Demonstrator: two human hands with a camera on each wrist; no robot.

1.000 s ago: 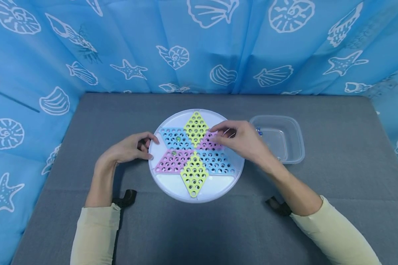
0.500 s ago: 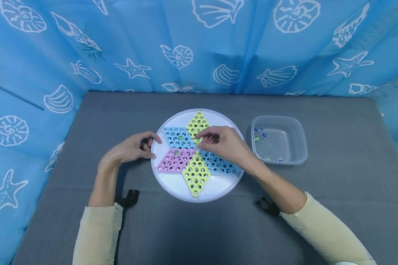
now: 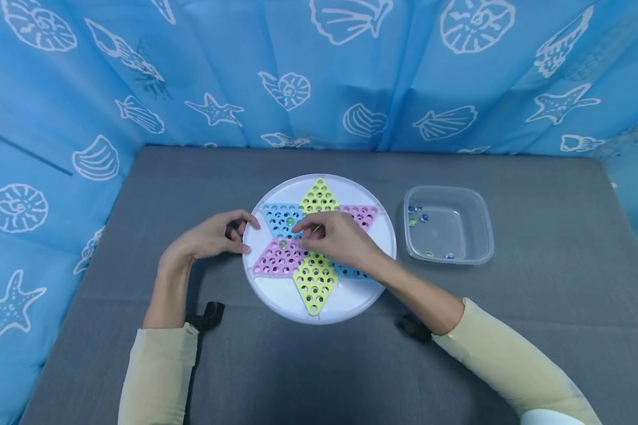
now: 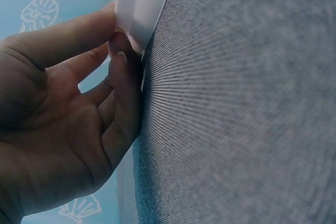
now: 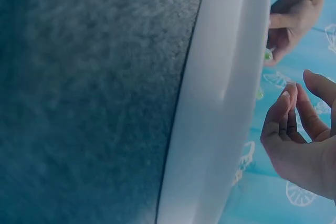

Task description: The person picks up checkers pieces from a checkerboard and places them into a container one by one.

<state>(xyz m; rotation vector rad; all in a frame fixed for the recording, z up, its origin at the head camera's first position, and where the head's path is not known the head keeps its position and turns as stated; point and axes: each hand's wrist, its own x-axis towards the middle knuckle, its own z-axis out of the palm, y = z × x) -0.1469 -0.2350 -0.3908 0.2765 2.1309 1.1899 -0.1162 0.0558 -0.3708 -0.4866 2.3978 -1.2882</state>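
A round white Chinese checkers board [image 3: 319,307] with a yellow, blue and pink star lies on the table. My left hand [image 3: 212,238] holds its left rim; in the left wrist view the fingers [image 4: 126,93] are bent at the board's edge [image 4: 142,9]. One green marble [image 3: 290,222] sits in the blue section and another green marble [image 3: 283,244] in the pink one. Over the star's middle hovers my right hand [image 3: 340,239], close to those marbles, fingers loosely bent. The right wrist view shows its thumb and fingertips [image 5: 289,90] apart, with nothing visible between them.
A clear plastic container [image 3: 484,236] stands right of the board, with several blue and green marbles inside. Grey cloth [image 3: 319,372] covers the table. A blue shell-patterned curtain [image 3: 234,71] hangs behind and at the sides.
My right hand has moved left from the right pink section, across the star's middle, toward the green marbles. My left hand stays at the rim. The view has shifted slightly.
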